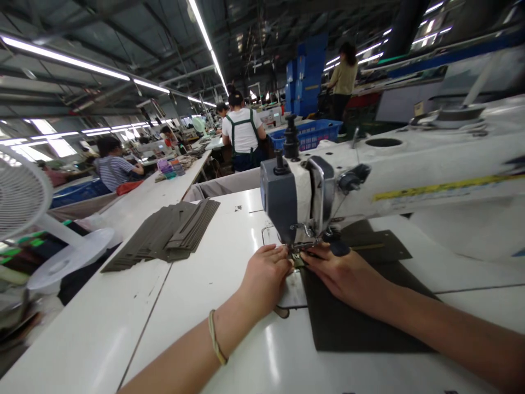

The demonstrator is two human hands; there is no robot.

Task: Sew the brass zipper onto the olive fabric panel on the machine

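A white and grey sewing machine (283, 191) stands on the white table, its needle area low between my hands. My left hand (266, 279) is closed beside the presser foot, its fingertips by a small olive strip (298, 261) at the needle; what these fingers hold is hidden. Opposite it, my right hand (348, 276) has its fingers together on the edge of a dark grey-brown panel (353, 331), close to the needle. The panel spreads flat under my right wrist. Behind that wrist, another dark piece (389, 246) with a small hole lies under the machine arm.
A fanned stack of dark cut pieces (164, 232) lies on the table's left. Further left stands a white fan (69, 257). Beyond the table are a blue crate (311, 134), a person in a white shirt (244, 131) and other people at work. The machine arm (430, 164) spans the right side.
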